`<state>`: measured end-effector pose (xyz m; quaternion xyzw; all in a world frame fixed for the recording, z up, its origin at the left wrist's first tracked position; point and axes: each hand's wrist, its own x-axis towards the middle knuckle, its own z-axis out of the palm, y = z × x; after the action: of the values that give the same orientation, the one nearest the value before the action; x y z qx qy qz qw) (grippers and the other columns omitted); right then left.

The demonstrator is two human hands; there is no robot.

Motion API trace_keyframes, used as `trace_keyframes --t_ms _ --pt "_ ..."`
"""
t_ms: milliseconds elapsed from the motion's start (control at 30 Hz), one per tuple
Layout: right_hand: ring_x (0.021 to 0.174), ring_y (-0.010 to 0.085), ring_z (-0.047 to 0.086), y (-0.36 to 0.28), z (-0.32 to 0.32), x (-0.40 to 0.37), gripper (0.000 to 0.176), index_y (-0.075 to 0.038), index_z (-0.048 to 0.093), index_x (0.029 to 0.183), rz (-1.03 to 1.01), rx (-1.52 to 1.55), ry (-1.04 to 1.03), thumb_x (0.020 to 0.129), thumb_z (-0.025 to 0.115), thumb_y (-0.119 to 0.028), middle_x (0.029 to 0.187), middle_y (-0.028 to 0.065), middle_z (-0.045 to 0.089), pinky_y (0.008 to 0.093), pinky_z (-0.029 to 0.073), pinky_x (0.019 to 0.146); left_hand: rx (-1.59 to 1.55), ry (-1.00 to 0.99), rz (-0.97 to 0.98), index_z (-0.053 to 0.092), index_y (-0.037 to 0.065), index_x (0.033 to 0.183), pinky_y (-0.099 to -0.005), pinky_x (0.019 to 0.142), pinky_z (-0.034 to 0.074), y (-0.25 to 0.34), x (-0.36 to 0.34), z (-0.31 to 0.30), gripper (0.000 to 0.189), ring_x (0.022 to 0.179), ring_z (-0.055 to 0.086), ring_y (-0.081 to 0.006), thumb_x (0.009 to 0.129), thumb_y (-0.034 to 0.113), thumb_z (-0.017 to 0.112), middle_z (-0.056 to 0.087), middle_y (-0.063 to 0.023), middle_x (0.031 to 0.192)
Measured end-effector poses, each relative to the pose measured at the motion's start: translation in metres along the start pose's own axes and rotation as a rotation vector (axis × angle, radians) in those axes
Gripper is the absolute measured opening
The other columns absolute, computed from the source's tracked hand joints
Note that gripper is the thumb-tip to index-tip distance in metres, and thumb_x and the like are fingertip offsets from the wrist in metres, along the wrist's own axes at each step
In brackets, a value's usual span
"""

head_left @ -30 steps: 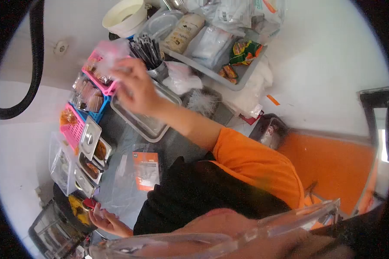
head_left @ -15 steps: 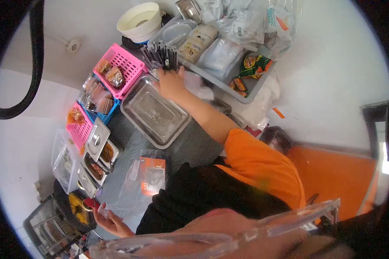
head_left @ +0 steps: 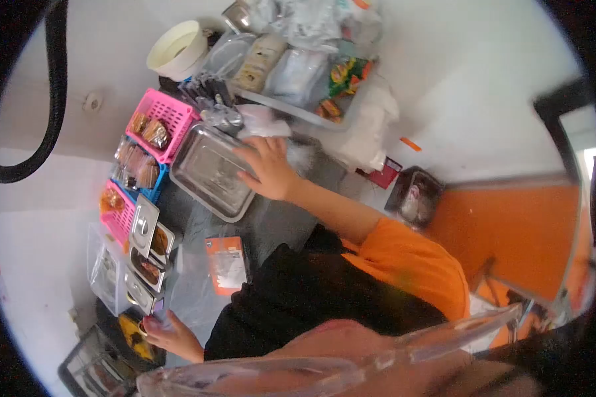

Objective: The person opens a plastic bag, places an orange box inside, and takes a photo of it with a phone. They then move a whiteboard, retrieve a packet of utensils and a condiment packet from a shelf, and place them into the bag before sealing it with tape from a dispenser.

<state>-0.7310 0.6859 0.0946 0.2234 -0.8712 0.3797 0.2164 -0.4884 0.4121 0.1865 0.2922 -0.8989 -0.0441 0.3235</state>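
Note:
My right hand (head_left: pixel 271 169) is over the right edge of a shallow steel tray (head_left: pixel 212 173), its fingers spread and nothing seen in them. Just beyond the fingertips lie a whitish plastic bag (head_left: pixel 261 122) and a bundle of dark, plastic-wrapped items (head_left: pixel 212 99). Down at the lower left, my left hand (head_left: pixel 175 339) has its fingers curled around something small and translucent, too blurred to name. It is near the small steel containers (head_left: pixel 146 268) with lids and food. An orange and white packet (head_left: pixel 227 266) lies between the hands.
Pink baskets (head_left: pixel 160 119) and a blue one hold packaged food along the wall. A grey bin (head_left: pixel 298 109) with packets stands at the back, beside a cream bowl (head_left: pixel 177 51). A clear plastic box (head_left: pixel 106 271) is at the left; a dark container (head_left: pixel 414 195) is at the right.
My right hand has come back from the dark bundle to the tray's edge, and its fingers have spread. The whole view has shifted. My left hand remains by the steel containers, its fingers more curled.

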Motion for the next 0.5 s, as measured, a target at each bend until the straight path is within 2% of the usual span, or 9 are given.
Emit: trace_keyframes --t_ms 33,67,133,267,333,367,433,467,500 --pt "0.099 0.0283 0.038 0.002 -0.01 -0.014 0.041 -0.012 0.049 0.106 0.02 -0.013 0.016 0.068 0.059 -0.026 0.108 0.0105 0.041 0.0465 0.023 0.084 0.172 -0.055 0.091 0.035 0.003 0.118 -0.0381 0.078 0.039 -0.002 0.001 -0.003 0.052 0.09 0.047 -0.0295 0.078 0.028 0.057 0.042 -0.0165 0.099" --pt "0.099 0.0283 0.038 0.004 -0.02 -0.029 0.04 -0.012 0.049 0.105 0.088 -0.036 0.029 0.068 0.059 -0.025 0.107 0.0103 0.041 0.0455 0.023 0.084 0.161 -0.063 0.117 0.035 0.003 0.118 -0.0381 0.078 0.039 0.008 0.003 -0.009 0.052 0.09 0.047 -0.0295 0.078 0.028 0.057 0.042 -0.0165 0.099" --pt "0.097 0.0289 0.039 0.007 -0.037 -0.058 0.038 -0.013 0.049 0.103 0.238 -0.084 0.076 0.068 0.059 -0.023 0.106 0.0099 0.043 0.0453 0.025 0.083 0.377 -0.147 0.176 0.041 0.004 0.115 -0.0391 0.075 0.039 0.033 0.012 -0.021 0.045 0.088 0.045 -0.0315 0.079 0.028 0.055 0.043 -0.0156 0.095" --pt "0.101 0.0299 0.037 0.014 -0.064 -0.125 0.042 -0.011 0.049 0.105 0.412 -0.215 0.2 0.066 0.059 -0.023 0.105 0.0142 0.041 0.0471 0.025 0.084 0.319 -0.135 0.4 0.048 0.003 0.109 -0.0383 0.074 0.038 0.045 0.018 -0.032 0.037 0.088 0.045 -0.0306 0.079 0.024 0.056 0.043 -0.0154 0.095" --pt "0.098 0.0291 0.04 0.006 -0.08 -0.158 0.037 -0.013 0.051 0.101 0.566 -0.294 0.262 0.067 0.061 -0.021 0.104 0.0105 0.044 0.0429 0.032 0.08 0.034 0.022 0.632 0.054 0.002 0.1 -0.0374 0.075 0.038 0.041 0.017 -0.034 0.029 0.089 0.045 -0.0286 0.078 0.021 0.057 0.043 -0.0146 0.094" --pt "0.098 0.0291 0.04 0.003 -0.081 -0.177 0.037 -0.013 0.051 0.101 0.6 -0.301 0.27 0.067 0.061 -0.021 0.104 0.0105 0.044 0.0429 0.032 0.08 0.026 0.006 0.663 0.054 0.002 0.1 -0.0374 0.075 0.038 0.039 0.011 -0.033 0.029 0.089 0.045 -0.0286 0.078 0.021 0.057 0.043 -0.0146 0.094" --pt "0.096 0.0302 0.042 -0.001 -0.077 -0.218 0.038 -0.012 0.051 0.102 0.756 -0.298 0.355 0.066 0.061 -0.021 0.101 0.0123 0.045 0.0408 0.035 0.08 -0.422 0.004 0.75 0.056 0.001 0.096 -0.0365 0.077 0.038 0.036 -0.008 -0.026 0.024 0.09 0.044 -0.0267 0.078 0.017 0.056 0.042 -0.0146 0.095" --pt "0.094 0.0332 0.043 -0.001 -0.07 -0.244 0.039 -0.01 0.05 0.102 0.788 -0.263 0.391 0.066 0.061 -0.019 0.1 0.015 0.046 0.041 0.036 0.08 -0.61 -0.056 0.785 0.058 0.002 0.09 -0.035 0.076 0.039 0.04 -0.026 -0.024 0.017 0.088 0.046 -0.025 0.074 0.008 0.055 0.045 -0.0133 0.09" --pt "0.094 0.0332 0.043 -0.004 -0.057 -0.272 0.039 -0.01 0.05 0.102 0.817 -0.269 0.405 0.066 0.061 -0.019 0.1 0.015 0.046 0.041 0.036 0.08 -0.788 -0.165 0.874 0.058 0.003 0.089 -0.0342 0.074 0.04 0.035 -0.045 -0.012 0.018 0.085 0.048 -0.0246 0.071 0.004 0.055 0.047 -0.0122 0.087"
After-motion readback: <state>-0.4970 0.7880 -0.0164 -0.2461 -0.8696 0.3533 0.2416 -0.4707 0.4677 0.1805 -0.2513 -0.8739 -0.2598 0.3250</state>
